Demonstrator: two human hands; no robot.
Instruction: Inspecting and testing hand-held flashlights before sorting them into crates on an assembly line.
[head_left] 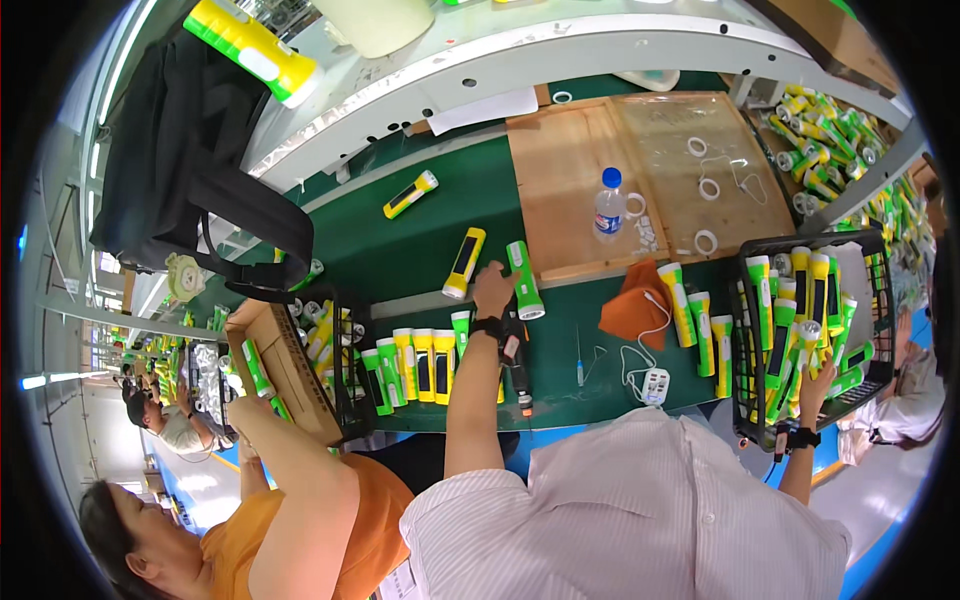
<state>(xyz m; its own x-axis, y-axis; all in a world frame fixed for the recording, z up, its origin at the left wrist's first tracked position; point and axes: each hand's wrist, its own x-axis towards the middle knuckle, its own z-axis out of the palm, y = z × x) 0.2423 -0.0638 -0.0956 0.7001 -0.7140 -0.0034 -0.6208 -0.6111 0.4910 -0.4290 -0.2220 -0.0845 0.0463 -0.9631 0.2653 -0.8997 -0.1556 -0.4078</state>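
Note:
My left hand (493, 290) reaches over the green table between a yellow flashlight (465, 263) and a green flashlight (523, 282). Its fingers look stretched forward, with the thumb side close to the green one; whether they touch is unclear. Neither flashlight is covered by that hand. Beneath the left wrist lies a dark power screwdriver (519, 372) with an orange end. At the right, my right hand (816, 388) reaches into a black basket (742, 345) of flashlights. It is closed around a flashlight (806, 342) whose round head points up.
Several flashlights (425, 366) stand along the table's near edge. A water bottle (608, 205) stands on wooden boards (560, 190). An orange cloth (636, 305) and white charger (654, 386) lie nearby. A co-worker in an orange shirt (240, 535) sits at left, beside a cardboard box (295, 375).

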